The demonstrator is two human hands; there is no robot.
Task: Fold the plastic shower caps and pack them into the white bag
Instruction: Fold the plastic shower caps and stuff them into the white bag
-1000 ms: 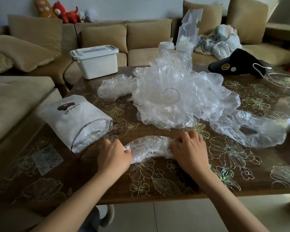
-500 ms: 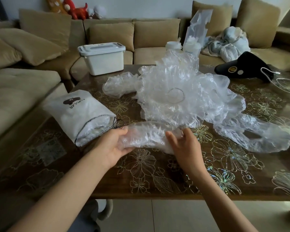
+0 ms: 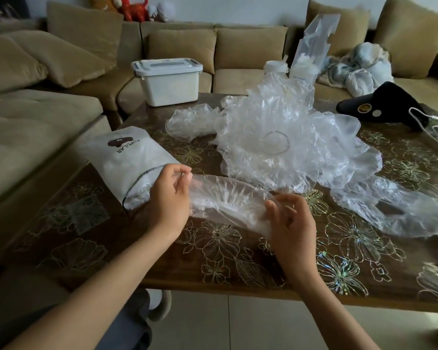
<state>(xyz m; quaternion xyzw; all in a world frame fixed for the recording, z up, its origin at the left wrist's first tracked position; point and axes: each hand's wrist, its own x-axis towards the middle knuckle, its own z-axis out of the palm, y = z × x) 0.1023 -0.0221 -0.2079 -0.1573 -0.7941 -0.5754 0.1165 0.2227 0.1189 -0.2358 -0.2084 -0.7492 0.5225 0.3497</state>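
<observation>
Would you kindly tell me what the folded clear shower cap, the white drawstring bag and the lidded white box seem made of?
Folded clear shower cap: thin glossy plastic film; see-through, crinkled.
White drawstring bag: probably matte non-woven fabric or frosted plastic; soft, dark cord.
Lidded white box: rigid moulded plastic, likely; smooth walls.

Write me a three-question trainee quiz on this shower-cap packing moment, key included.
1. True or false: the white bag stands upright on the table.
2. The left hand and the right hand each hold an end of the folded shower cap. Which hand is nearer the bag's open mouth? A) left B) right C) both equally far
3. Fill in: behind the held cap lies a pile of loose, unfolded ____.

Key: 1 false, it lies on its side. 2 A. 3 shower caps.
</observation>
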